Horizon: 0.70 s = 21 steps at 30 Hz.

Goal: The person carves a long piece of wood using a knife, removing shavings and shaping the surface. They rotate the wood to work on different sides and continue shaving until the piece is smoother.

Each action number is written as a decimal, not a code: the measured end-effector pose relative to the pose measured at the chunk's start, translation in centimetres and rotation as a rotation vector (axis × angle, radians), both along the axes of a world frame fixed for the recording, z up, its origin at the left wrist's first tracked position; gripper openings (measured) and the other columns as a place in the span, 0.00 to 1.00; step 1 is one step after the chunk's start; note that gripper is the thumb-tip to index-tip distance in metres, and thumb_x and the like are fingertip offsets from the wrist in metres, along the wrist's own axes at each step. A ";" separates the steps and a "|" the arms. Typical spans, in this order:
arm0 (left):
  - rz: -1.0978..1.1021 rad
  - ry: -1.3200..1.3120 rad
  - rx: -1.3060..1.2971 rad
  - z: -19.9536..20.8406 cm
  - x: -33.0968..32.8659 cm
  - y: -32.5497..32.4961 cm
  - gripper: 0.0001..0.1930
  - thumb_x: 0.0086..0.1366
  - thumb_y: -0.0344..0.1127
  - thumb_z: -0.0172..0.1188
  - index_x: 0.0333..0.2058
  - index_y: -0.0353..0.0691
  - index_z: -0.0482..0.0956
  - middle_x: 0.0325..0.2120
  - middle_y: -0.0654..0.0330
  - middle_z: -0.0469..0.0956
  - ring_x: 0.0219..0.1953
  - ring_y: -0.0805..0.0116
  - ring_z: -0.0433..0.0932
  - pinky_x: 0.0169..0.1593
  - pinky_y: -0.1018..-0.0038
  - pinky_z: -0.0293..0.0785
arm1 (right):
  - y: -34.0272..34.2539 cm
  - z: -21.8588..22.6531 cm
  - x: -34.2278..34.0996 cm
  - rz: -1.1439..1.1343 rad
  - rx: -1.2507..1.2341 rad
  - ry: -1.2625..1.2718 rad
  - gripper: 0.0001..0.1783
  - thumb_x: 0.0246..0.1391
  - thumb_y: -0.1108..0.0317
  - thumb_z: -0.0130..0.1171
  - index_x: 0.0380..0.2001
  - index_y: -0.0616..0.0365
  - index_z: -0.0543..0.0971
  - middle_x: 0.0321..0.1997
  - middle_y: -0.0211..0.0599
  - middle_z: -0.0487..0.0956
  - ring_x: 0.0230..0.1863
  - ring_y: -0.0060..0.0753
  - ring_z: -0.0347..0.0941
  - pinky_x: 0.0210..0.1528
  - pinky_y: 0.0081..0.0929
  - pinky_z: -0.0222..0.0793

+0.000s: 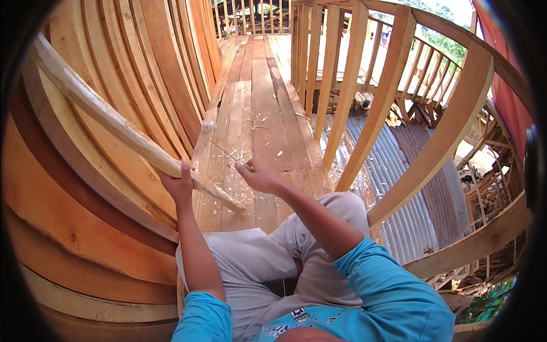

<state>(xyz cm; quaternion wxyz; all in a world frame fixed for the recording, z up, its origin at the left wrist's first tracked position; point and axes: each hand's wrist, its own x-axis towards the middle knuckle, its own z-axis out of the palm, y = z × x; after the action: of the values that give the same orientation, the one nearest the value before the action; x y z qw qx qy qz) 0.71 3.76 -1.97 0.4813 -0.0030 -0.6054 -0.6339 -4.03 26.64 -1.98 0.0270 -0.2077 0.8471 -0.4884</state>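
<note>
One peeled wooden pole (125, 131) runs through the wrapped left grip (179, 181), its near end below the right grip (261, 175), which pinches one slender tool (225, 151), kind unclear; many wood shavings (279, 153) lie beyond both.

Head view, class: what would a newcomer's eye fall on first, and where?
The long pale pole strikes first, slanting from upper left to the centre, gripped by the left hand. Next come wood shavings scattered on the plank floor around the right hand, which holds a thin tool. Beyond the railing posts at right lie corrugated metal sheets.
</note>
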 end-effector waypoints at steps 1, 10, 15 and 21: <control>0.005 0.019 -0.009 0.3 -0.3 1.0 0.30 0.61 0.26 0.63 0.58 0.33 0.57 0.33 0.57 0.73 0.26 0.71 0.77 0.32 0.76 0.78 | 0.6 -0.6 -0.6 -0.077 -0.072 0.048 0.27 0.63 0.50 0.46 0.32 0.69 0.78 0.27 0.53 0.78 0.26 0.49 0.74 0.34 0.41 0.69; -0.038 0.074 -0.057 2.3 -4.4 1.0 0.13 0.54 0.21 0.64 0.35 0.35 0.68 0.25 0.60 0.73 0.23 0.71 0.77 0.28 0.75 0.78 | 0.8 1.1 -4.2 0.047 -0.246 -0.404 0.12 0.63 0.62 0.48 0.40 0.61 0.72 0.25 0.33 0.72 0.22 0.26 0.69 0.24 0.29 0.65; -0.080 0.039 -0.098 0.1 -4.9 2.2 0.11 0.54 0.20 0.62 0.35 0.35 0.71 0.25 0.61 0.72 0.25 0.72 0.77 0.30 0.76 0.79 | 0.4 -8.5 -6.6 -0.095 -0.253 -0.067 0.11 0.59 0.64 0.57 0.35 0.62 0.71 0.23 0.33 0.71 0.24 0.25 0.67 0.28 0.31 0.65; -0.135 -0.088 -0.068 1.1 -5.2 2.7 0.09 0.50 0.20 0.62 0.28 0.35 0.71 0.23 0.61 0.72 0.24 0.70 0.78 0.31 0.75 0.77 | -3.0 -8.5 -5.2 0.088 -0.045 -0.153 0.16 0.57 0.61 0.60 0.28 0.66 0.73 0.22 0.43 0.72 0.25 0.35 0.69 0.31 0.36 0.65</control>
<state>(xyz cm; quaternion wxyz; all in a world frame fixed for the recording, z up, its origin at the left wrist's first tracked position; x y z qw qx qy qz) -4.52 6.44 -0.87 0.4101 -0.0322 -0.6455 -0.6435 -9.22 23.65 -10.47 0.1082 -0.2073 0.8214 -0.5202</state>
